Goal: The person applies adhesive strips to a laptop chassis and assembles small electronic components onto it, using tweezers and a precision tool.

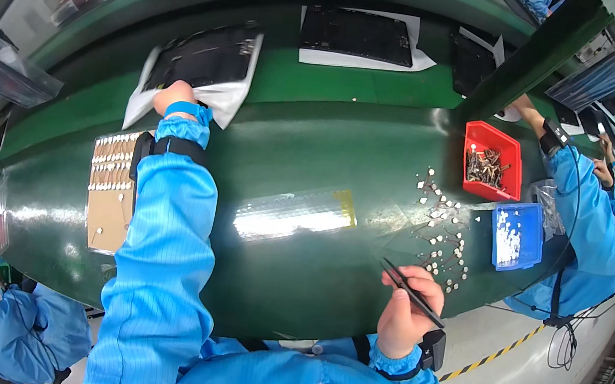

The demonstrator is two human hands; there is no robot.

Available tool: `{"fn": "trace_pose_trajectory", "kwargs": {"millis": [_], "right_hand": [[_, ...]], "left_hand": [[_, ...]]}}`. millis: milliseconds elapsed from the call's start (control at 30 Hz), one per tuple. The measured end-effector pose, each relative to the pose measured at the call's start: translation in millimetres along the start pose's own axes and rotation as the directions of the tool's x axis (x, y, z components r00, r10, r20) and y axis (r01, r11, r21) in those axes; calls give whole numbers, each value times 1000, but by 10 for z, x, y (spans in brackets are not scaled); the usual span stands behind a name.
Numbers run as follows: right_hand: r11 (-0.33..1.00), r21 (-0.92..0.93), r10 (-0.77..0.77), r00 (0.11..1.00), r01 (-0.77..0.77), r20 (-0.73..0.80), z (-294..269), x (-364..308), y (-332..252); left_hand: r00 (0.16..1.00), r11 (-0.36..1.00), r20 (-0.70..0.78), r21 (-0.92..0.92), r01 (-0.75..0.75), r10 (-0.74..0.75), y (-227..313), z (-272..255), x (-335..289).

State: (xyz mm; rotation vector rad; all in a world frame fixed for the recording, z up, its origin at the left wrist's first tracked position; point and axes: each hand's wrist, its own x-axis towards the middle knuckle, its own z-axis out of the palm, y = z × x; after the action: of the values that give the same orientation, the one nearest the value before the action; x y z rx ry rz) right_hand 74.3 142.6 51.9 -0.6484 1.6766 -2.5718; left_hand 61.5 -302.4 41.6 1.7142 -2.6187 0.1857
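Black panel point(212, 60), 10 o'clock on white sheet point(236, 94): judged light, stiff, fragile; best held by opposite edges. Left hand point(175, 97) at its near edge; finger closure cannot be told. Right hand point(409, 313), 4 o'clock, pinches black tweezers point(424, 306).

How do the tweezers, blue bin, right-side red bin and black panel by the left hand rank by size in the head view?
1. Black panel
2. Red bin and blue bin: too alike to rank surely
3. Tweezers
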Motion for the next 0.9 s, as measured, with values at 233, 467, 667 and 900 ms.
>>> {"fn": "trace_pose_trajectory", "kwargs": {"millis": [233,467,667,900], "right_hand": [[991,-109,76,997,-76,1,-22,75,80],[981,-120,160,986,-154,37,-12,296,236],[924,-113,369,930,-366,-2,177,348,376],[879,-385,337,938,-281,85,182,313,538]], "left_hand": [[806,39,87,-990,136,-585,9,203,211],[637,206,-382,-728,-654,670,444,-326,-1875],[420,249,-192,-568,-784,887,262,-250,-2702],[466,285,-201,-567,-773,862,244,-226,-2748]]}}
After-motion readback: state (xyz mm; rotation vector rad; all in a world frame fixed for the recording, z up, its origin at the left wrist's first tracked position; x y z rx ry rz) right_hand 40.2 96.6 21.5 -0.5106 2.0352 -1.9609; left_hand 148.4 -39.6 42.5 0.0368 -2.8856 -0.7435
